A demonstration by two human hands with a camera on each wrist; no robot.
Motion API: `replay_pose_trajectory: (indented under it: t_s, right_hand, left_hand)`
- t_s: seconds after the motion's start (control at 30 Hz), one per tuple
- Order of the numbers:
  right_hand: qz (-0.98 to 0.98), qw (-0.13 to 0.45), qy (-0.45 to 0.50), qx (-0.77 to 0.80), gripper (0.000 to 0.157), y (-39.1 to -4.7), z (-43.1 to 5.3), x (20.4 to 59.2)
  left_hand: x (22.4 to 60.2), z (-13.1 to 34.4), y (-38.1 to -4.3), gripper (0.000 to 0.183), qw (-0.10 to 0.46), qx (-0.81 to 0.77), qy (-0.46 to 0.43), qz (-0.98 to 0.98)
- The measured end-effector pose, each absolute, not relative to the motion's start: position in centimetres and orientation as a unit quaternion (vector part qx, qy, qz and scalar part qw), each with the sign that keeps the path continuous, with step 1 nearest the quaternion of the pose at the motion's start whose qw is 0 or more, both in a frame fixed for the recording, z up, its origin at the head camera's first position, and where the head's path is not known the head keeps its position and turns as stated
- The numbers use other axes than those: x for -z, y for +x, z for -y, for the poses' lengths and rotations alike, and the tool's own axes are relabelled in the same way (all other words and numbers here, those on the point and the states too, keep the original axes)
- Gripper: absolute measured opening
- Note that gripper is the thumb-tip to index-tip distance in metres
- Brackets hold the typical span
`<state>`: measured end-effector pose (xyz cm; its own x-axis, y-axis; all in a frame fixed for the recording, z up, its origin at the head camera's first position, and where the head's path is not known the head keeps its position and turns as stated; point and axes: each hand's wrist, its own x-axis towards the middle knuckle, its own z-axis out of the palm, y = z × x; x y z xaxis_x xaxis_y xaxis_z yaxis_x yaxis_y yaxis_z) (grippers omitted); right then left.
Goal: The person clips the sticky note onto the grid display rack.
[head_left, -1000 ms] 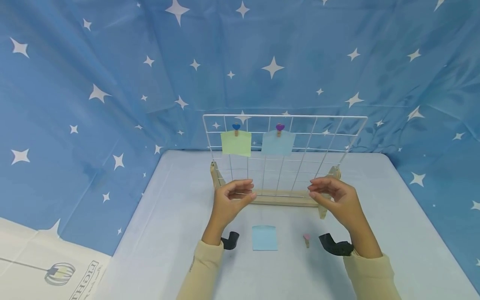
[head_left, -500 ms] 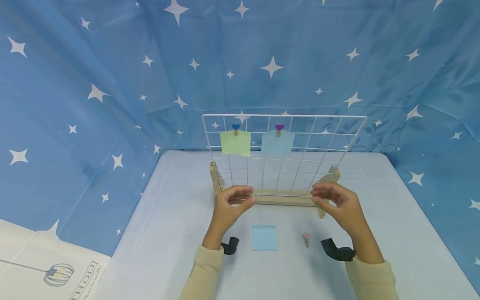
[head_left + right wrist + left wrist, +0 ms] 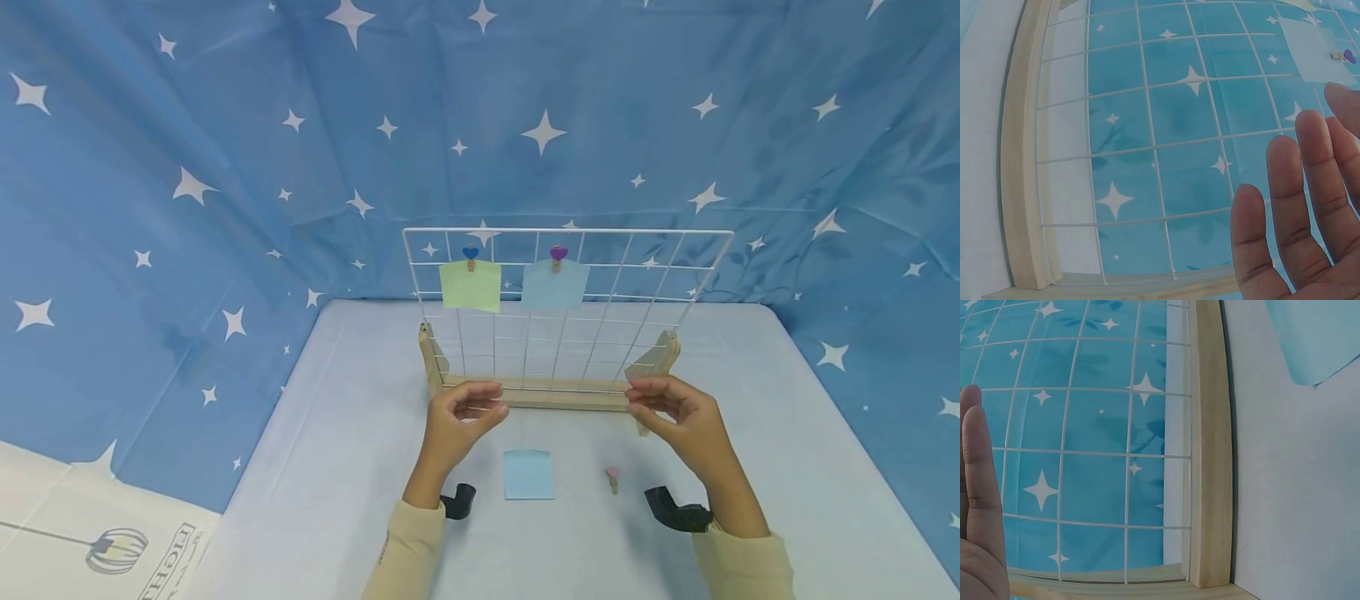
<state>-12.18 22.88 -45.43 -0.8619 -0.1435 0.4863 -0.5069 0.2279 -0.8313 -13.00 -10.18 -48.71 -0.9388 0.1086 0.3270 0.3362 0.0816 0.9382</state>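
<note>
My left hand (image 3: 459, 418) hovers over the white table, its fingers gently bent and holding nothing. Opposite it, my right hand (image 3: 684, 418) hangs in the air with a gap between thumb and fingers. Both are in front of a white wire grid (image 3: 570, 229) in a wooden stand (image 3: 562, 400). On the grid, a blue heart clip (image 3: 470, 253) holds a green paper note (image 3: 471, 287), and a purple heart clip (image 3: 558, 253) holds a light blue note (image 3: 555, 287). A blue square note (image 3: 528, 476) and a pink heart clip (image 3: 612, 478) lie on the table between the forearms.
Behind the grid hangs a blue curtain (image 3: 600, 92) with white stars. Black curved mounts (image 3: 678, 511) are at both wrists. A printed cream cloth (image 3: 67, 533) lies at the lower left, beyond the table (image 3: 315, 500).
Both hands have sunk slightly toward the person, away from the grid's lower edge. The notes and clips stay where they were.
</note>
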Motion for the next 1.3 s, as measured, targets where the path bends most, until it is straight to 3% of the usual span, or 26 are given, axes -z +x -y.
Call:
replay_pose_trajectory:
  t_s: [1.3]
  right_hand:
    - [0.801,0.118,0.136,-0.571,0.028,-10.8,-23.7,49.2]
  left_hand:
    - [52.2,10.0,-11.5,0.033,0.027,0.669,-0.083,0.738]
